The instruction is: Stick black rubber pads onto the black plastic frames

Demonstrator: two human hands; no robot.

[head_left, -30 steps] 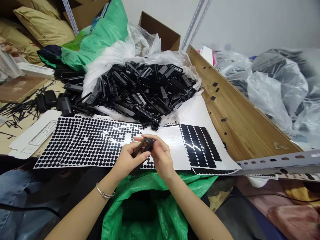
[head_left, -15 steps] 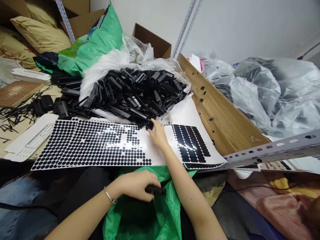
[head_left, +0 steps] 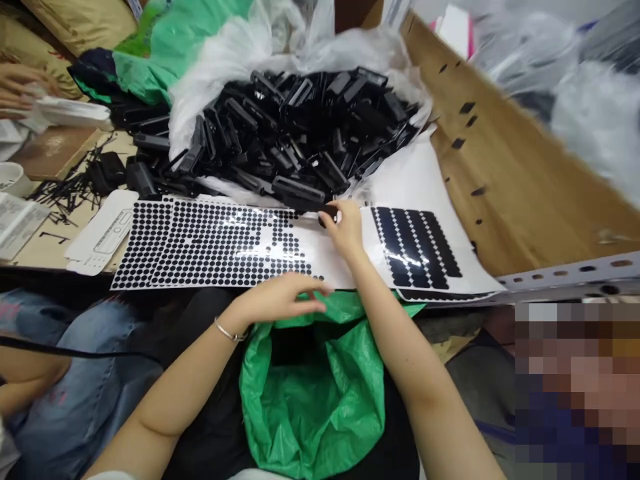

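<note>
My right hand (head_left: 349,230) pinches a black plastic part (head_left: 329,213) at the front edge of a heap of similar black plastic parts (head_left: 300,133). The heap rests in a white plastic bag (head_left: 200,80). My left hand (head_left: 280,298), a bangle at its wrist, is open with fingers apart and nothing in them. It hovers over the rim of an open green woven bag (head_left: 320,427) in front of me; the bag's inside is dark. Sheets of round black stickers (head_left: 215,247) lie between the heap and my left hand. Right of my right hand lies a sheet of larger black stickers (head_left: 415,247).
A wooden board (head_left: 525,180) and a perforated metal rail (head_left: 575,270) bound the right side. At the left are a white printed card (head_left: 103,233), thin black strips (head_left: 70,180) and another person's hand (head_left: 23,87) by white pieces. Someone's jeans (head_left: 85,373) show below.
The black part in my left hand is gone from it, and its fingers have opened above the green bag. My right hand has taken hold of a part from the heap. The view has shifted.
</note>
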